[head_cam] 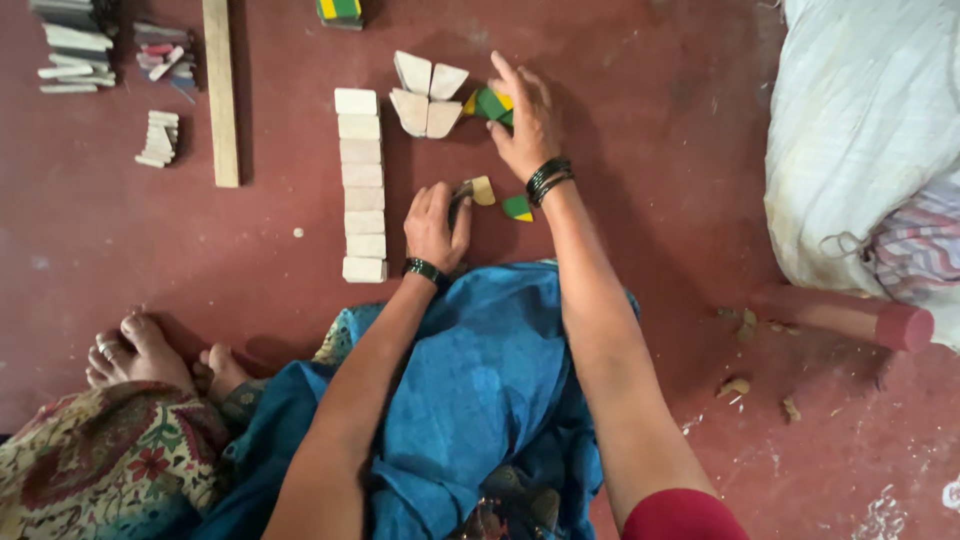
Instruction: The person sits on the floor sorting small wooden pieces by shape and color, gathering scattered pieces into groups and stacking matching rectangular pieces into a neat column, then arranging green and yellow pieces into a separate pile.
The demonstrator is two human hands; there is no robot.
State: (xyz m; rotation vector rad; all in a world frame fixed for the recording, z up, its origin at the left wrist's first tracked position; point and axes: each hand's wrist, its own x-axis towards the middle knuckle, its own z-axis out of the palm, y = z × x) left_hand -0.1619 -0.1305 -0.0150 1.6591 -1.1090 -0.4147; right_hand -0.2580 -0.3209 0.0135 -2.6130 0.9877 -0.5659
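Observation:
My right hand (524,122) reaches forward over green-and-yellow painted wooden pieces (490,103), fingers resting on them, beside a cluster of plain curved wooden blocks (427,94). My left hand (436,226) lies on the red floor, closed around a small dark-handled tool (462,190) next to a pale wooden piece (483,190). A green-and-yellow wedge (517,207) lies under my right wrist. A column of several plain rectangular blocks (361,185) stands to the left of my left hand.
A long wooden slat (221,92) lies at upper left, with stacks of thin sticks (72,45) and small pieces (158,138) beyond it. A white sack (860,140) and a red cylinder (850,315) sit at right. Another person's bare feet (150,355) are at lower left.

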